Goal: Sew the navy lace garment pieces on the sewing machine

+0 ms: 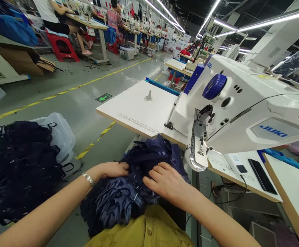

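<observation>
A heap of dark navy fabric pieces (139, 171) lies in my lap, in front of a white Juki sewing machine (242, 106). My left hand (110, 169) rests on the heap's left side, fingers curled into the cloth. My right hand (165, 181) lies on top of the heap, fingers together and pressing into the folds. A bracelet (89, 179) sits on my left wrist. The machine's needle area (201, 147) is just to the right of the heap, apart from both hands.
A white sewing table (139, 106) with a small cone (148, 96) stands ahead. A clear bin (59, 133) piled with black strappy garments (21, 164) sits at my left. A phone (262, 175) lies at the right. Other workers sit at machines across the aisle.
</observation>
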